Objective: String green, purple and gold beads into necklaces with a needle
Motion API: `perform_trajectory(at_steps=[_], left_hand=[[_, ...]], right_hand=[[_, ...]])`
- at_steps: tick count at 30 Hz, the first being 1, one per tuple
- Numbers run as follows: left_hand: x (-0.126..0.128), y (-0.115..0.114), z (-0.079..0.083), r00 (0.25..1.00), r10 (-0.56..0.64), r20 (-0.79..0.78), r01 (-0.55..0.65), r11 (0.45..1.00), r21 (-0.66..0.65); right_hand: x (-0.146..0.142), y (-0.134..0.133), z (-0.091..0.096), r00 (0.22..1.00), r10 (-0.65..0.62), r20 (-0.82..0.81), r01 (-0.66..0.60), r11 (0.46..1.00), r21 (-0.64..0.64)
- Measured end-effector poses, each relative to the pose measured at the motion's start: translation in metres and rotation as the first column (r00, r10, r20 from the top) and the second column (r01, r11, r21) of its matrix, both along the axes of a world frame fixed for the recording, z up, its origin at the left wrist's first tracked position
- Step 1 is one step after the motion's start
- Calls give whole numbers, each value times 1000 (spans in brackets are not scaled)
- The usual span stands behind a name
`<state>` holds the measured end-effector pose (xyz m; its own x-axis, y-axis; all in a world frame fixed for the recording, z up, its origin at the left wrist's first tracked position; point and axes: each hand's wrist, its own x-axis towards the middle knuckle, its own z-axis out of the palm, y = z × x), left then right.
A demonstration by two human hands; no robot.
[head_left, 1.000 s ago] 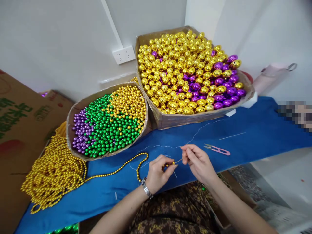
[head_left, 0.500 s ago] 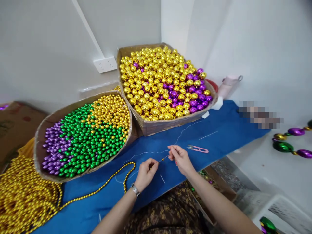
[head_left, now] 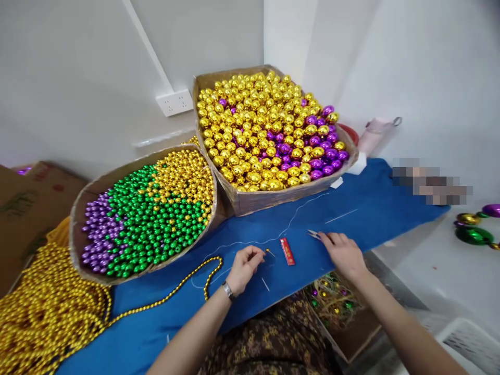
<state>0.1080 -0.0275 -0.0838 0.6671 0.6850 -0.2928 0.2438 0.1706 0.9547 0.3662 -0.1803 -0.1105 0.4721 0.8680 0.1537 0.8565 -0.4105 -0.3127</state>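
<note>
The left hand is above the near part of the blue-covered bench, its grip narrow, thumb and forefinger pinched on a thin strand; a small gold bead sits on it just beyond the fingertips. The right hand, palm down, has its grip closed on the snips, whose blades point away to the left while the hand hides the handle. Between the hands, a red packet lies flat on the cloth. A white thread curves across the bench behind the left hand, and a gold bead string runs from a gold heap to near the left wrist. At the back stand a box of large gold and purple beads and, beside it, a smaller box of purple, green and gold ones.
</note>
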Motion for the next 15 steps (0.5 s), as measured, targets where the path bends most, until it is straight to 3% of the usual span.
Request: perform_trajectory(at_steps=[4, 9, 15], left_hand=[[1, -2, -1, 1000, 15, -4, -14, 1000, 24], [4, -5, -4, 999, -6, -45, 14, 982, 188], [5, -9, -3, 995, -63, -74, 81, 955, 286]], right_hand=[[-31, 4, 12, 998, 63, -13, -62, 998, 12], [-86, 8, 29, 958, 282, -58, -280, 959, 37], [-103, 16, 22, 962, 256, 95, -256, 967, -14]])
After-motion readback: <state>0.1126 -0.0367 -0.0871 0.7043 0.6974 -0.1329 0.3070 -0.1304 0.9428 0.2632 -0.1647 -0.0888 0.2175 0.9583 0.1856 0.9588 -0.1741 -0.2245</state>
